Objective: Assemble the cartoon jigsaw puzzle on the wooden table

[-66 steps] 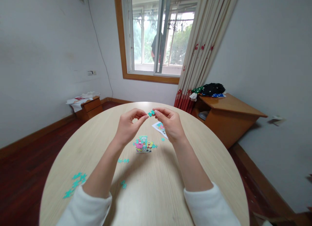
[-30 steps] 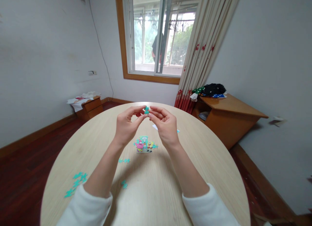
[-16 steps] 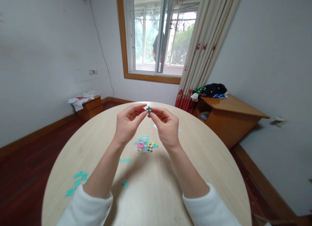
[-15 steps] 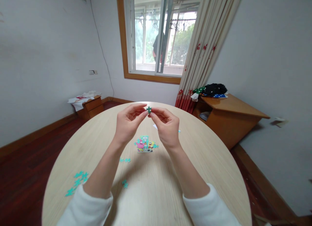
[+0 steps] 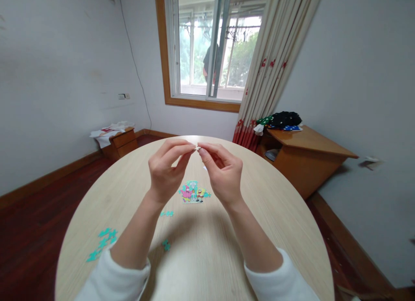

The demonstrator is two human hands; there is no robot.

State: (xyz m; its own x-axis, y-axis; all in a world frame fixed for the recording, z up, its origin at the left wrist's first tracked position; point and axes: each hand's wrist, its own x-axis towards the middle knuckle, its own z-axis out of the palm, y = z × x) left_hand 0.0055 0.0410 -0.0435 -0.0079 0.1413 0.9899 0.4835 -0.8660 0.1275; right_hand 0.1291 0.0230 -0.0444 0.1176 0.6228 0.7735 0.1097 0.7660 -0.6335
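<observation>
Above the far part of the round table (image 5: pixel 266 232), my left hand (image 5: pixel 170 169) and my right hand (image 5: pixel 224 171) meet fingertip to fingertip. Both pinch one small jigsaw puzzle piece (image 5: pixel 197 148), seen nearly edge-on with a pale side showing. Below them on the table lies a partly joined cartoon puzzle (image 5: pixel 193 193) with pink, yellow and green figures. A short row of teal pieces (image 5: pixel 167 213) sits just nearer, by my left wrist. Another small teal cluster (image 5: pixel 166 245) lies closer to me, between my forearms.
Several loose teal pieces (image 5: pixel 103 244) lie at the table's left, beside my left sleeve. A white scrap (image 5: pixel 205 168) shows behind my right hand. Beyond the table stand a wooden desk (image 5: pixel 308 154) with cloths on it and a low cabinet (image 5: pixel 123 142). A person (image 5: pixel 207 63) is outside the window.
The piece has been turned between my fingers, from its green face to a pale, near edge-on view. Both hands have rotated slightly, my left wrist shifting a little left.
</observation>
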